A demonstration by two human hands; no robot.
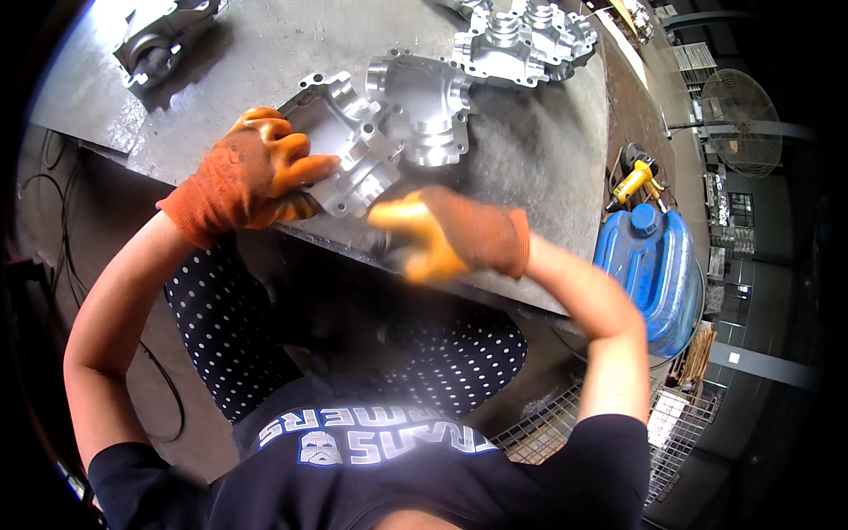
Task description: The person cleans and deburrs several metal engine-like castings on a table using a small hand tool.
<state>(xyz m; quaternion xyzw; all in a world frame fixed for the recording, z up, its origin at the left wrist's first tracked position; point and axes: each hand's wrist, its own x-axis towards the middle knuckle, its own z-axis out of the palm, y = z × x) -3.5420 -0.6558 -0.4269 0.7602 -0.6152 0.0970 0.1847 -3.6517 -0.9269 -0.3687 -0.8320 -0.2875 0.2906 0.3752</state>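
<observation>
Right hand point(450, 237) blurred, grip unreadable; left hand point(256, 177) closed grip on grey metal casting point(349, 155) at table point(530, 159) edge.

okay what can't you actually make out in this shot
Head view:
- Right hand: motion-blurred; whatever it grips is hidden by the glove.
- Casting near edge: covered by left hand.
- Far castings and corner casting: cut off by the top edge.
- Blue jug: partly behind the right forearm and table.

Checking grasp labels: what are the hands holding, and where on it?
The left hand grips the near-left edge of the grey metal casting on the steel table. The right hand is motion-blurred; what it holds cannot be told.
</observation>
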